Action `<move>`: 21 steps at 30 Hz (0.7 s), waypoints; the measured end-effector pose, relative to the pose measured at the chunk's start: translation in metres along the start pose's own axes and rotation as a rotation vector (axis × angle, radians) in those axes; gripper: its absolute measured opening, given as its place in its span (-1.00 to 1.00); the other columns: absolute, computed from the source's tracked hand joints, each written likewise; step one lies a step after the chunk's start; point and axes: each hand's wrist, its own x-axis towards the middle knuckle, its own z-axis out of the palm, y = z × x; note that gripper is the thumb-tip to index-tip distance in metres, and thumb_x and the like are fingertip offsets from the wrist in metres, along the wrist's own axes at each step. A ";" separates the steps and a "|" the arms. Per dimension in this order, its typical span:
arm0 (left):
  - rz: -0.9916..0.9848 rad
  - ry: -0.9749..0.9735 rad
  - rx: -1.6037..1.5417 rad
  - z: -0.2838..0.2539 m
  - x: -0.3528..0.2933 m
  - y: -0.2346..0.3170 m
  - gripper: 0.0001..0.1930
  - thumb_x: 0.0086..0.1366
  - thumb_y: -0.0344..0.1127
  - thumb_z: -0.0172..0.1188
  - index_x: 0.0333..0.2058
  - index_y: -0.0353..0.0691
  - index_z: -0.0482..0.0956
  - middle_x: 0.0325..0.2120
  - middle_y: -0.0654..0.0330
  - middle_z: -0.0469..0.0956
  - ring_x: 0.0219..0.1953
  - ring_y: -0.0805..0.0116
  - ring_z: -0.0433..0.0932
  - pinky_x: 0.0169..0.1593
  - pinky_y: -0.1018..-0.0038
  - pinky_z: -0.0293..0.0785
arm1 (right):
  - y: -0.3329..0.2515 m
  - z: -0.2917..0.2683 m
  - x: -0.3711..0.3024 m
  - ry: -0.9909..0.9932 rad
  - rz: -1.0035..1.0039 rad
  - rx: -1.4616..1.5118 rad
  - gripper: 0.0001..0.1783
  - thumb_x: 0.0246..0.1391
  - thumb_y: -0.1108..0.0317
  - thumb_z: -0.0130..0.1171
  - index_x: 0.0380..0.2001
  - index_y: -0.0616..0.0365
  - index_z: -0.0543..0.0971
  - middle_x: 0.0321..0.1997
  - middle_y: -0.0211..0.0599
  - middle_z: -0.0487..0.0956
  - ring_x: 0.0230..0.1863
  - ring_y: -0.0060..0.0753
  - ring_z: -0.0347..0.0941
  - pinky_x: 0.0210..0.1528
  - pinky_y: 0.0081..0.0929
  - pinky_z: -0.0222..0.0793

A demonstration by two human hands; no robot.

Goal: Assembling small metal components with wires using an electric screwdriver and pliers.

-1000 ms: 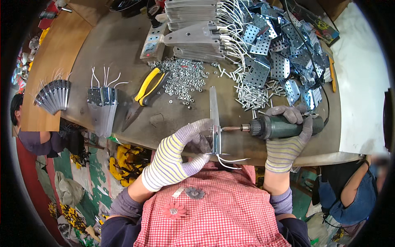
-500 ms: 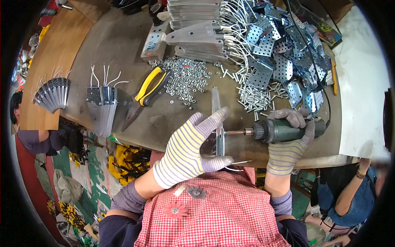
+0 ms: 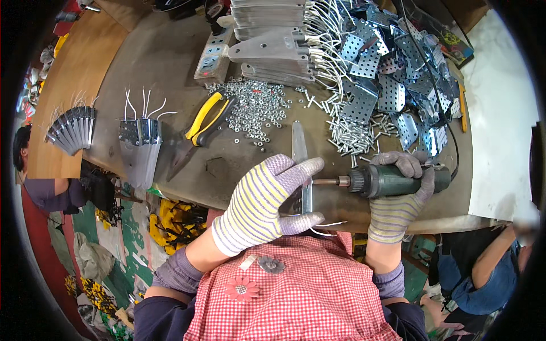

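Note:
My left hand (image 3: 259,202), in a striped knit glove, grips a flat grey metal plate (image 3: 298,139) stood on its edge, thumb at the near end and fingers farther up. A shiny bracket (image 3: 307,199) lies along its right side, and white wires (image 3: 325,229) stick out by the thumb. In my gloved right hand (image 3: 398,213) is a dark green electric screwdriver (image 3: 389,181), fingers wrapped round its body. It lies level, its bit (image 3: 325,182) pointing left with the tip at the bracket. Whatever fastener is at the tip is hidden.
Beyond my hands lie loose nuts (image 3: 256,108), screws (image 3: 352,133), yellow-black pliers (image 3: 207,119) and heaped perforated brackets (image 3: 392,91). Wired plates (image 3: 267,48) are stacked by a power strip (image 3: 213,59). Two groups of assembled plates (image 3: 140,150) sit left. The screwdriver's cord (image 3: 435,85) runs back.
My left fingers have shifted slightly right over the plate's edge. The screwdriver stays almost in place with its tip at the bracket. At the right, another person's arm has moved a little.

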 end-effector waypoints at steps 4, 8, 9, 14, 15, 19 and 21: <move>0.116 0.156 -0.066 0.005 -0.006 -0.009 -0.29 -0.06 -0.12 0.38 0.08 -0.32 0.43 -0.34 0.09 0.51 -0.32 0.16 0.49 -0.23 0.33 0.44 | 0.000 0.000 0.000 0.003 -0.022 -0.041 -0.62 0.04 0.15 0.25 -0.09 -0.04 0.44 -0.48 -0.63 0.20 -0.33 -0.57 0.24 0.09 -0.16 0.24; -0.003 0.350 0.252 -0.012 -0.014 -0.030 -0.62 0.08 -0.42 0.20 -0.06 -0.29 0.54 -0.32 0.05 0.54 -0.28 0.14 0.51 -0.17 0.31 0.43 | 0.000 0.000 -0.001 -0.005 -0.039 -0.174 -0.58 0.07 0.14 0.22 -0.02 -0.02 0.43 -0.47 -0.63 0.19 -0.33 -0.55 0.23 0.08 -0.17 0.25; 0.037 0.381 0.515 -0.016 -0.008 -0.036 -0.67 0.08 -0.49 0.18 -0.12 -0.25 0.58 -0.35 0.08 0.54 -0.30 0.16 0.50 -0.18 0.33 0.42 | 0.000 -0.001 -0.001 -0.004 -0.042 -0.173 -0.58 0.07 0.14 0.22 -0.02 -0.02 0.43 -0.47 -0.63 0.19 -0.33 -0.55 0.23 0.08 -0.17 0.25; -0.003 0.136 0.729 -0.030 -0.006 -0.033 -0.71 -0.05 -0.43 0.30 -0.26 -0.17 0.65 -0.42 0.12 0.49 -0.35 0.12 0.48 -0.25 0.27 0.39 | 0.000 -0.001 0.000 -0.007 -0.019 -0.060 -0.61 0.09 0.14 0.21 -0.04 -0.02 0.46 -0.46 -0.63 0.21 -0.33 -0.55 0.23 0.08 -0.17 0.25; 0.006 0.106 0.751 -0.032 -0.006 -0.032 -0.73 -0.05 -0.43 0.30 -0.28 -0.17 0.64 -0.42 0.12 0.49 -0.35 0.12 0.48 -0.25 0.27 0.40 | 0.000 0.000 0.000 -0.007 -0.018 -0.058 -0.61 0.09 0.14 0.21 -0.04 -0.02 0.46 -0.46 -0.63 0.21 -0.33 -0.55 0.23 0.08 -0.17 0.25; 0.017 0.042 0.801 -0.032 0.001 -0.035 -0.80 -0.05 -0.39 0.31 -0.37 -0.17 0.57 -0.44 0.15 0.50 -0.37 0.12 0.48 -0.26 0.28 0.41 | -0.001 -0.001 -0.001 -0.009 -0.022 -0.076 -0.62 0.08 0.14 0.21 -0.05 -0.01 0.47 -0.47 -0.63 0.23 -0.33 -0.55 0.23 0.10 -0.17 0.24; 0.027 0.046 0.803 -0.031 0.004 -0.040 -0.80 -0.08 -0.44 0.31 -0.41 -0.18 0.53 -0.47 0.15 0.48 -0.38 0.12 0.47 -0.27 0.29 0.41 | -0.002 -0.001 -0.001 -0.020 -0.031 -0.114 -0.63 0.08 0.14 0.21 -0.06 -0.02 0.48 -0.47 -0.63 0.23 -0.34 -0.55 0.23 0.10 -0.17 0.24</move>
